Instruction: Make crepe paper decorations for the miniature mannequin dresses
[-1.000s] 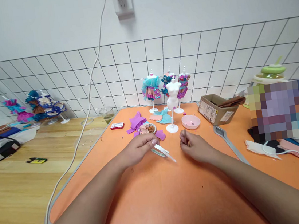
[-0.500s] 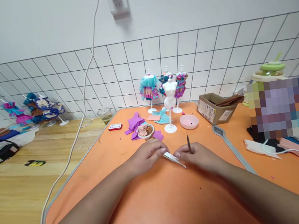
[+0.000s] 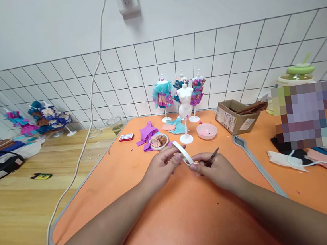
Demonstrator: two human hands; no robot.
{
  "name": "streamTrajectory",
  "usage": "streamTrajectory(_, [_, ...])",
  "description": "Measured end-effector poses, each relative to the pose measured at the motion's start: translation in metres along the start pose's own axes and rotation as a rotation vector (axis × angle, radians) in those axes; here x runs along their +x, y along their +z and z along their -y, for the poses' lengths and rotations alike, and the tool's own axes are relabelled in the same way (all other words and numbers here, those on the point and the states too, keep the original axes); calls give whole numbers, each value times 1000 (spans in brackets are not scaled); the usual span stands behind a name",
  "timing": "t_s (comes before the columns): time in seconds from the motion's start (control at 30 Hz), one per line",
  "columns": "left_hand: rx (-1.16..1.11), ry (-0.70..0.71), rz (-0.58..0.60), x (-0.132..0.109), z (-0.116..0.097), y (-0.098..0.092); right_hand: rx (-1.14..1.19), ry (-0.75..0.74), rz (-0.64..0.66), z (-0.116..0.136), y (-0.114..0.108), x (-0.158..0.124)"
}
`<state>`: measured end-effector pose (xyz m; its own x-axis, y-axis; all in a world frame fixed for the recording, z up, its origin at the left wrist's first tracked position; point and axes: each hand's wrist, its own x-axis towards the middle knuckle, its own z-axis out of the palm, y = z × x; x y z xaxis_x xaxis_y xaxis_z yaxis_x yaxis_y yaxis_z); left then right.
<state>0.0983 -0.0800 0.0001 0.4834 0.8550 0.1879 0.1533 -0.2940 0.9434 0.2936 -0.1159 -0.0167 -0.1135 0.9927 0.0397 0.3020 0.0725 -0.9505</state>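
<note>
Between my hands is a white roll of tape (image 3: 183, 152), tilted on its edge above the orange table (image 3: 170, 222). My left hand (image 3: 163, 166) grips its left side with fingers and thumb. At its lower right side, the thumb and fingertips of my right hand (image 3: 218, 169) touch the roll. Tucked in that same hand is a pair of small scissors (image 3: 214, 155), its dark blades pointing up and right. A bare white mannequin (image 3: 185, 101) stands on its round base just beyond my hands.
Purple paper (image 3: 147, 133), a round holder of paper scraps (image 3: 159, 140), a pink bowl (image 3: 207, 131) and a cardboard box (image 3: 237, 119) lie beyond my hands. Dressed mannequins (image 3: 162, 94) stand by the wall. A white cable (image 3: 91, 112) hangs at left.
The tape roll has been lifted and turned, so its ring shape now shows. The scissors have tipped from upright toward the right. Both hands have shifted slightly.
</note>
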Motion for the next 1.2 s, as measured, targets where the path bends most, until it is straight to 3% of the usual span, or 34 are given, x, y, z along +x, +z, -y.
streamTrajectory(0.1, [-74,-32,-108,1,-1,5,-66,9,-102,-1,8,-2])
streamTrajectory(0.2, [-158,-66,-145,2,-4,4,-103,0,-169,-1,12,-3])
streamTrajectory(0.5, [-179,-109,-78,2,-7,0,274,107,70,-8,10,4])
streamTrajectory(0.9, [92,-73,-74,6,-1,-4,287,128,168,-4,6,1])
streamTrajectory(1.07, [-138,-197,-114,3,-1,3,431,177,188,-3,7,-2])
streamTrajectory(1.2, [-247,-220,-197,3,-7,-1,750,191,221,2,7,-9])
